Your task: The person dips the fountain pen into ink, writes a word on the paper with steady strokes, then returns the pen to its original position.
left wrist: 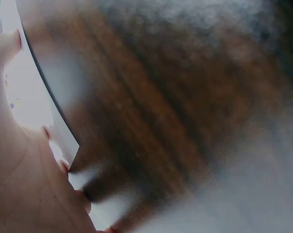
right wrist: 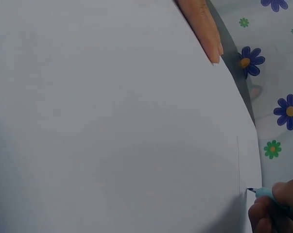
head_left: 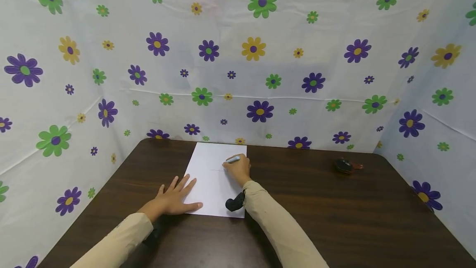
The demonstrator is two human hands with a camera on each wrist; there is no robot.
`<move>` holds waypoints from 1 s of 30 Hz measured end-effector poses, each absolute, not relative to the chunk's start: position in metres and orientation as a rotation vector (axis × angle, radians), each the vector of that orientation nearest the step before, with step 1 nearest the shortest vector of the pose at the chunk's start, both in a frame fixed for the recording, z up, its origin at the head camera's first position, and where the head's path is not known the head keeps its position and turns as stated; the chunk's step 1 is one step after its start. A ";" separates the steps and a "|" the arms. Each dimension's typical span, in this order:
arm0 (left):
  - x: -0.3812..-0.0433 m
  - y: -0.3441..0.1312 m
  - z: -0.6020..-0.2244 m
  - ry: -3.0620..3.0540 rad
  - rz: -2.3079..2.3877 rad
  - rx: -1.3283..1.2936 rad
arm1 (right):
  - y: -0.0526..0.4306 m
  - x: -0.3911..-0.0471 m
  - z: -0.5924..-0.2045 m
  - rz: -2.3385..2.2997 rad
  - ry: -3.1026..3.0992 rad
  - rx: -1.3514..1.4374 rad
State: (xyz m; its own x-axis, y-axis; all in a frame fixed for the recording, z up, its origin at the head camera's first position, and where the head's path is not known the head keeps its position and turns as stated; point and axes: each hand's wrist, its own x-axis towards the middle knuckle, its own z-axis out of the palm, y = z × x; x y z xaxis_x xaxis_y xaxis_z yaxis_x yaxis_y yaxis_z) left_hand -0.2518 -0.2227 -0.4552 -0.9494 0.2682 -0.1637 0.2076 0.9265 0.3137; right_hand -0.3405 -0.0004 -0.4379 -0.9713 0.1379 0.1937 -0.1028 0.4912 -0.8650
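Note:
A white sheet of paper (head_left: pixel 208 193) lies on the dark wooden table. My right hand (head_left: pixel 239 168) pinches a light blue pen (head_left: pixel 233 159) over the sheet's upper right part. In the right wrist view the dark tip of the pen (right wrist: pixel 264 192) is right at the paper, beside a thin straight line (right wrist: pixel 238 160). My left hand (head_left: pixel 172 199) rests with spread fingers on the sheet's left edge, thumb toward the lower edge. The left wrist view shows its palm (left wrist: pixel 29 179) close up, with the paper's corner (left wrist: pixel 71 150) next to the fingers.
A small dark object with a reddish end (head_left: pixel 344 165) lies on the table (head_left: pixel 316 214) at the right. White cloth (head_left: pixel 223 65) printed with flowers stands behind the table and along both sides. A black wrist device (head_left: pixel 235 203) hangs at my right sleeve, over the paper.

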 end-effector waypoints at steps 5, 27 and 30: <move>-0.246 -0.219 -0.440 2.849 0.460 0.367 | 0.000 -0.340 -0.436 1.420 -2.536 -0.008; -0.242 -0.216 -0.433 2.823 0.460 0.351 | 0.001 -0.318 -0.432 1.305 -2.598 0.213; -0.240 -0.214 -0.432 2.832 0.444 0.350 | 0.001 -0.314 -0.432 1.306 -2.599 0.235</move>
